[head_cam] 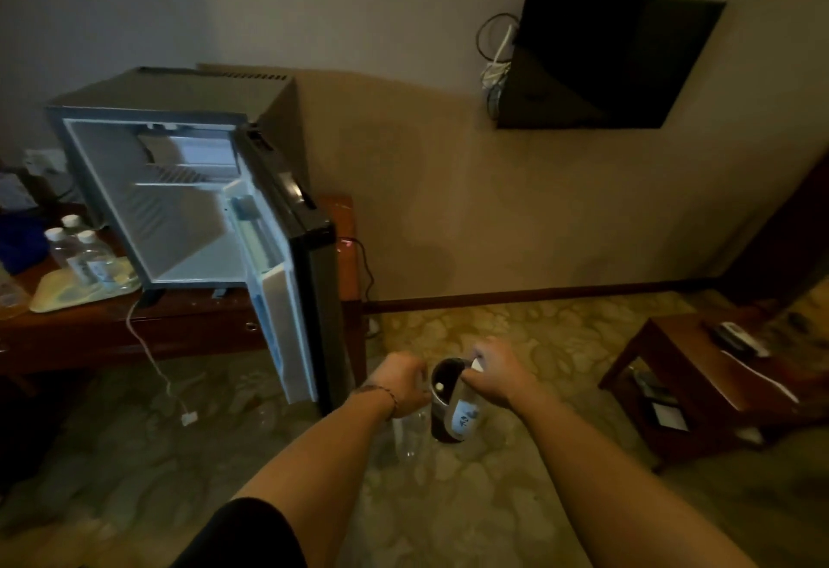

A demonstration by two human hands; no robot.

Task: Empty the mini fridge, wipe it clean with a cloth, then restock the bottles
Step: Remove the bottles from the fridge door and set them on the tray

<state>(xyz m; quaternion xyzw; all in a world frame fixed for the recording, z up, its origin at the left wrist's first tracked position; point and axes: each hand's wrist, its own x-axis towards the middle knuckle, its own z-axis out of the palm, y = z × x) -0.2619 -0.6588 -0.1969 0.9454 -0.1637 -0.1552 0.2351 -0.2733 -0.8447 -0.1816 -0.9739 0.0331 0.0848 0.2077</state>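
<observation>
Right hand (493,374) grips bottle (464,410) neck, upright over bin (444,388); left hand (401,383) holds second bottle (410,437); fridge (179,190) up-left, empty.

A grey mini fridge (179,190) with a white interior and a black-edged door (305,298) stands on a reddish-brown wooden desk (188,321). Clear bottles (87,253) with white caps sit on a pale yellow tray (58,294). The carpet (516,334) shows a beige-and-olive mottled pattern. A black television (605,60) hangs on a beige wall (448,186). A white cable (152,356) trails down. The left hand (401,381) wears a dark beaded bracelet; the right hand (498,372) holds a clear bottle with a white label (464,417) over a dark bin (446,388).
</observation>
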